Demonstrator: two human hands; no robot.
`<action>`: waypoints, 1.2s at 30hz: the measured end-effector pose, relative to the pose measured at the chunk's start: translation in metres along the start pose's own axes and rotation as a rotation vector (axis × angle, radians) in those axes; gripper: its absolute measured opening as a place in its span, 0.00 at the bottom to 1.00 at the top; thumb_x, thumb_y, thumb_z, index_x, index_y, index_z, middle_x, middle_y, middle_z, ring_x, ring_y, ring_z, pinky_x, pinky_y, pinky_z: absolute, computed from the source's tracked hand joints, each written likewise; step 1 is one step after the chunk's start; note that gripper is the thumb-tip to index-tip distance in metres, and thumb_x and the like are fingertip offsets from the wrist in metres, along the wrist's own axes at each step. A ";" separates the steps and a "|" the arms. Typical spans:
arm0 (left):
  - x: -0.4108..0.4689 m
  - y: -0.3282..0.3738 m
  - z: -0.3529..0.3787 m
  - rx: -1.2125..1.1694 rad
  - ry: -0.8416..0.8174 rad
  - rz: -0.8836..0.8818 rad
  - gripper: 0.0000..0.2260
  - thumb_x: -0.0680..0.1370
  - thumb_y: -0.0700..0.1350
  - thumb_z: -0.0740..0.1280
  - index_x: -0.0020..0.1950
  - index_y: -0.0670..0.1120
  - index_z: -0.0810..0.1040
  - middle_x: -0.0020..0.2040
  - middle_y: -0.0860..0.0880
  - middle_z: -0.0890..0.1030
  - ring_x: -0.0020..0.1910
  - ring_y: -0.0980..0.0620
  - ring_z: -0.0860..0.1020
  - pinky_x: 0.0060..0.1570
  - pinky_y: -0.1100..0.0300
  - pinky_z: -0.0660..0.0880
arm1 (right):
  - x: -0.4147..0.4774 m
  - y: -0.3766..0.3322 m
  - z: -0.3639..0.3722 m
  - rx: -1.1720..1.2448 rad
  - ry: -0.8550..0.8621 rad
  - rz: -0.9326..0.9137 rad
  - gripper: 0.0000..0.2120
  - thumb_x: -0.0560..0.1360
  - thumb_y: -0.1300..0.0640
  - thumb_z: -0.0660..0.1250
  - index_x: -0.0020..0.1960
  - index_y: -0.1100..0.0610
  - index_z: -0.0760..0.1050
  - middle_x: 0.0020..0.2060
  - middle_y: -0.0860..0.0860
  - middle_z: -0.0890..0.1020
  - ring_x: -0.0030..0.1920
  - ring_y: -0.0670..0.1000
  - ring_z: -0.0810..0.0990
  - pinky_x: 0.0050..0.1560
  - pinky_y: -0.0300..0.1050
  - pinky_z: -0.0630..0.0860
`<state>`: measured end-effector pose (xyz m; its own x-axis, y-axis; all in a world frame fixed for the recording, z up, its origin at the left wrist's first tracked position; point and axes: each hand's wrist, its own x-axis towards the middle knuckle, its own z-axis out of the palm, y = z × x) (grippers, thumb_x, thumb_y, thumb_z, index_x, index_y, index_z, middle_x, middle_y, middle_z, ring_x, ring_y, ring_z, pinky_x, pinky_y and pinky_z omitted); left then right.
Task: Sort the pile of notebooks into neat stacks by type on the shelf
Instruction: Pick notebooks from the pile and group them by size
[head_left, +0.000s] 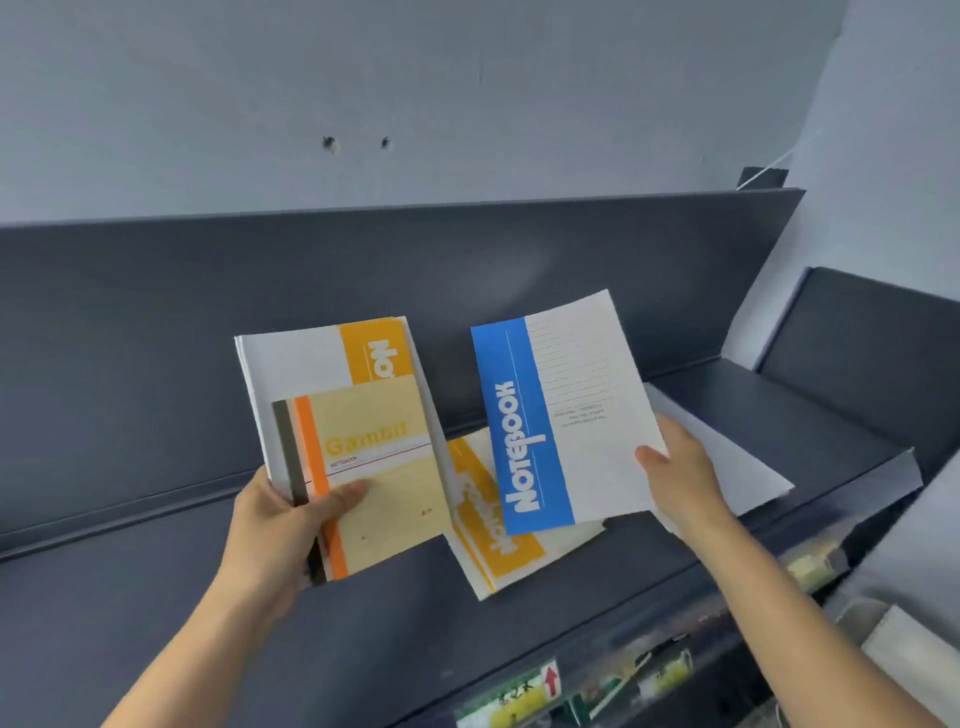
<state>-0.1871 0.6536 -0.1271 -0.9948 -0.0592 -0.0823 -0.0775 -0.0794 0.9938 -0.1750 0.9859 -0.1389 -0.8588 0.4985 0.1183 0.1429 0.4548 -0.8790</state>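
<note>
Two hands divide the sorting: the left hand (291, 514) clamps a fanned bundle (343, 415) clear of the shelf (156, 571), while the right hand (680, 462) pinches the blue notebook (550, 415) above a yellow notebook (493, 525) lying there.

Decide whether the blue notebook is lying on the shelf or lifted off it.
Lifted. The right hand grips the blue notebook by its edge, tilted above the yellow notebook lying on the shelf.
</note>
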 end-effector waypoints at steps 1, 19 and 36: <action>0.000 -0.001 0.018 0.007 0.000 -0.009 0.18 0.70 0.38 0.76 0.57 0.46 0.78 0.49 0.47 0.86 0.47 0.42 0.84 0.36 0.45 0.81 | 0.014 0.008 -0.017 -0.031 -0.027 0.010 0.20 0.80 0.66 0.54 0.69 0.54 0.69 0.57 0.48 0.75 0.54 0.50 0.73 0.50 0.42 0.69; 0.010 -0.015 0.126 0.077 -0.150 -0.067 0.17 0.70 0.34 0.74 0.57 0.43 0.78 0.50 0.46 0.86 0.47 0.45 0.85 0.43 0.43 0.82 | 0.093 0.041 -0.064 -0.692 -0.223 -0.103 0.25 0.79 0.51 0.60 0.74 0.57 0.61 0.73 0.54 0.63 0.72 0.57 0.60 0.69 0.51 0.62; 0.021 -0.025 0.060 -0.223 -0.192 -0.163 0.19 0.74 0.34 0.69 0.64 0.41 0.72 0.57 0.43 0.83 0.54 0.40 0.83 0.49 0.41 0.80 | 0.014 -0.059 0.063 0.364 -0.481 0.139 0.10 0.82 0.56 0.56 0.47 0.52 0.75 0.53 0.47 0.80 0.53 0.46 0.77 0.52 0.42 0.71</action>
<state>-0.2097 0.7139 -0.1492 -0.9663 0.1594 -0.2021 -0.2415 -0.2894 0.9263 -0.2267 0.9200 -0.1143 -0.9818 0.1082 -0.1560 0.1656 0.0863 -0.9824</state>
